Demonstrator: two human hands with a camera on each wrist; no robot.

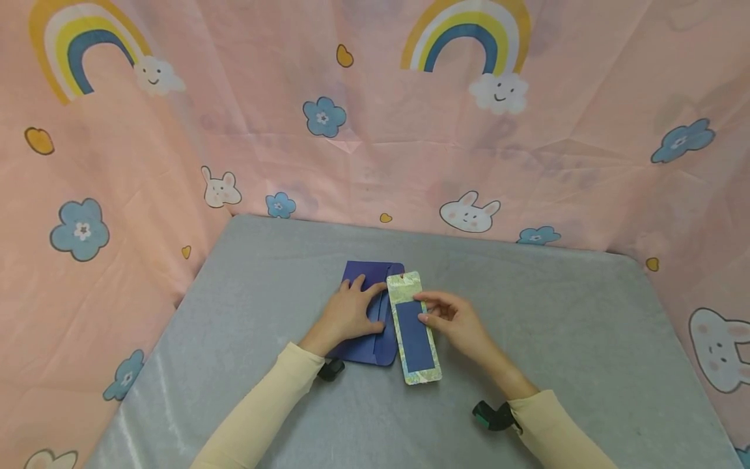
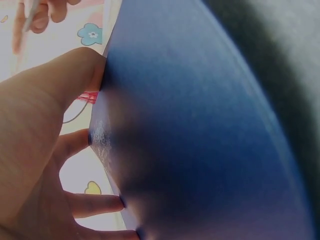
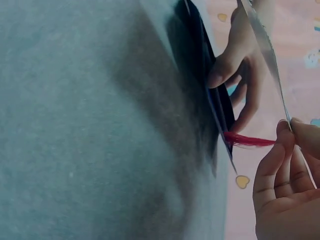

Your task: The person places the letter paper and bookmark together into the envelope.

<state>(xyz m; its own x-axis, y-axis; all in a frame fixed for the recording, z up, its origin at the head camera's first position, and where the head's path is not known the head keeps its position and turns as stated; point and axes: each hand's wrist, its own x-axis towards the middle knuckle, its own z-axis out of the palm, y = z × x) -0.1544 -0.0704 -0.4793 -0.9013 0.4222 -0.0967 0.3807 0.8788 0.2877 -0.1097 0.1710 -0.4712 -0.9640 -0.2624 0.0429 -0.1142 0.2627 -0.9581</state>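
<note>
A dark blue paper envelope [image 1: 385, 353] lies on the table, its flap side to the right. My left hand [image 1: 347, 314] rests on it with the fingers spread; in the left wrist view the fingertips touch the blue surface [image 2: 200, 125]. Between thumb and fingers, my right hand [image 1: 459, 324] pinches the right edge of a bookmark [image 1: 416, 339], a long card with a patterned yellow-green border and a blue panel. The bookmark is raised beside the envelope's right edge. A red tassel [image 3: 250, 140] stretches between the envelope and the right hand's fingers in the right wrist view.
Grey cloth covers the table [image 1: 556, 339]. A pink curtain [image 1: 375, 169] printed with rainbows, flowers and rabbits hangs behind it and at both sides. Black devices sit at the left wrist [image 1: 331, 370] and the right wrist [image 1: 494, 417].
</note>
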